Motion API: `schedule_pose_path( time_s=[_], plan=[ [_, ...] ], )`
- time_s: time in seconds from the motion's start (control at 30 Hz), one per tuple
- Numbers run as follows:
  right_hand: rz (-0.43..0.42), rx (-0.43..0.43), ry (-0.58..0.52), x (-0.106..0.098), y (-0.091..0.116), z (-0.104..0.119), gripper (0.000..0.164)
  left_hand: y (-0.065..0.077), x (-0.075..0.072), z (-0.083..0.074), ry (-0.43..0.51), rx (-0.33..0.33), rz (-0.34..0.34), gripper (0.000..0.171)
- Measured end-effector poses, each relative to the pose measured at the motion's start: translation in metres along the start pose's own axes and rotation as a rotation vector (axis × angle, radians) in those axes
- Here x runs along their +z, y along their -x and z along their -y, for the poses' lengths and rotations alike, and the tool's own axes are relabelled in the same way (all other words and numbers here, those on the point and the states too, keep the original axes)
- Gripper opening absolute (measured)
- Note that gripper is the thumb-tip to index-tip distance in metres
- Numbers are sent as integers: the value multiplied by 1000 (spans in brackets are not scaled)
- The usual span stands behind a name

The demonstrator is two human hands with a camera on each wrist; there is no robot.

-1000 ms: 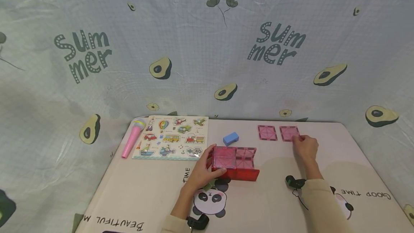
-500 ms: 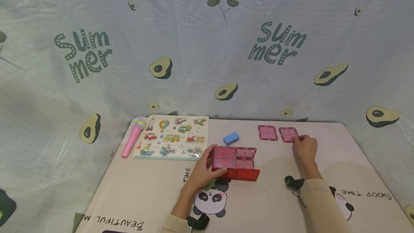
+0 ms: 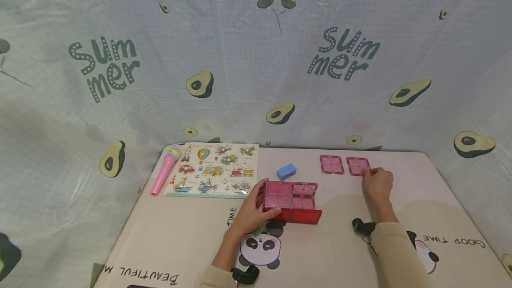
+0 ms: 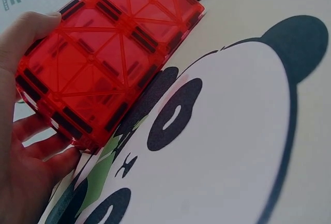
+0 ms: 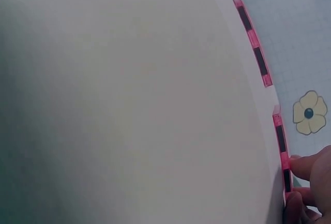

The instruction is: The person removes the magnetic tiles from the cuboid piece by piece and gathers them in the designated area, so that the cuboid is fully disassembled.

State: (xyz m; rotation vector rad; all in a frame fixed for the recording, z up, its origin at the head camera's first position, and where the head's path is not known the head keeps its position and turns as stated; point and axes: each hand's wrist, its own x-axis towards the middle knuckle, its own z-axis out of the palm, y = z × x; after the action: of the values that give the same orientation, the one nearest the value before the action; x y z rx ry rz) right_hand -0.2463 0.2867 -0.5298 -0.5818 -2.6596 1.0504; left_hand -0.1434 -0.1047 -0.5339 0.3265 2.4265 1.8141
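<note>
My left hand (image 3: 253,212) grips the left end of a red and pink box-like build of magnetic tiles (image 3: 292,215), thumb on the front and fingers at the back. In the left wrist view the red front tiles (image 4: 90,58) stand side by side, their lower edge at the table. The build's left half has a pink top tile (image 3: 278,194); its right half is open on top. Farther right, my right hand (image 3: 378,184) pinches the near right corner of a flat pink magnetic tile (image 3: 357,166). A second pink tile (image 3: 331,164) lies just left of it, apart.
Behind the build lies a blue block (image 3: 286,171). At the back left are a picture puzzle board (image 3: 211,170) and a pink toy microphone (image 3: 162,174). A printed cloth (image 3: 240,57) hangs behind the table (image 3: 180,234). Part of a dark object (image 3: 140,286) shows at the front edge.
The tile at my right hand has shifted only very slightly on the table. My left hand and the build stay in place.
</note>
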Motion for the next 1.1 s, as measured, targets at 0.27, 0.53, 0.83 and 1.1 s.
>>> schedule_pose_path(
  time_s=[0.27, 0.53, 0.83, 1.1],
  plan=[
    [6, 15, 5, -2, -1, 1, 49, -1, 0, -1, 3, 2, -2, 92],
    [14, 21, -17, -3, -1, 1, 51, -1, 0, 0, 6, 3, -4, 90],
    [48, 50, -61, -11, 2, 7, 59, 0, 0, 0, 2, 0, -5, 92],
    [47, 18, -74, -18, 10, 16, 62, -1, -1, 1, 14, 2, 1, 90]
  ],
)
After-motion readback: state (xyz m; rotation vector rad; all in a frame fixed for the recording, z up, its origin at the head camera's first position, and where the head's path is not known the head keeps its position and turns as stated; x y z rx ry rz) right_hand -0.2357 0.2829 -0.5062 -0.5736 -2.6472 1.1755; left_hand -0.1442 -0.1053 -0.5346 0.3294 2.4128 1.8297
